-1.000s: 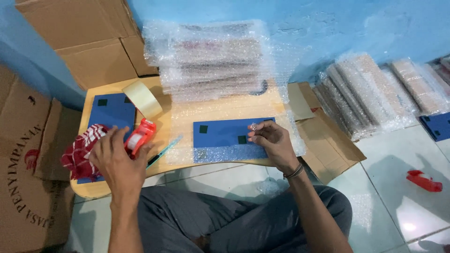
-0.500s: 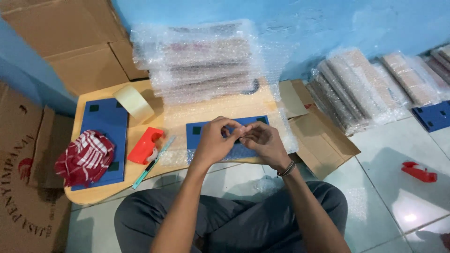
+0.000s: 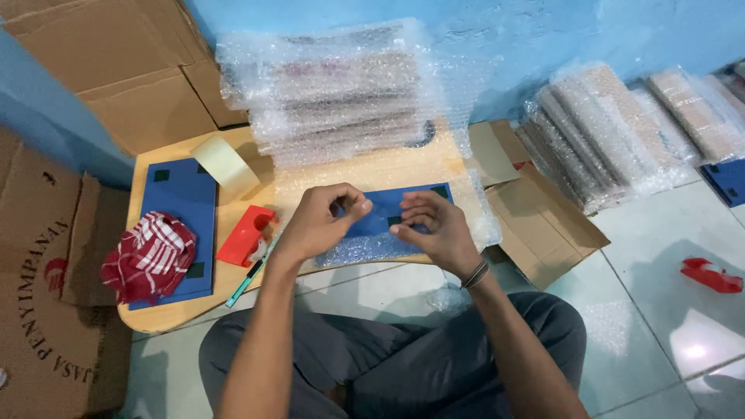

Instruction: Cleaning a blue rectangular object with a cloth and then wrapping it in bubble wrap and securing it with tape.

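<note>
a low wooden bench (image 3: 365, 174) is sitting on a pale tiled floor (image 3: 667, 310) against a blue wall (image 3: 543, 31), with flattened cardboard (image 3: 116, 70) leaning behind and beside it. a tall stack of bubble-wrapped packs (image 3: 334, 93) is lying at the back of the bench, and more wrapped packs (image 3: 597, 132) are lying on the floor to the right. both hands are hovering close together over a blue board (image 3: 380, 221) lying on bubble wrap (image 3: 372, 250) at the bench's front edge. the left hand (image 3: 322, 221) is pinching its fingers together; the right hand (image 3: 431, 225) is curling with fingertips on the board. whether they are gripping anything small, i cannot tell. a red tape dispenser (image 3: 247, 235), tape roll (image 3: 225, 163), striped cloth (image 3: 151, 256) and second blue board (image 3: 182, 206) are lying to the left. a second ago the left hand was reaching by the dispenser; now it is meeting the right.
</note>
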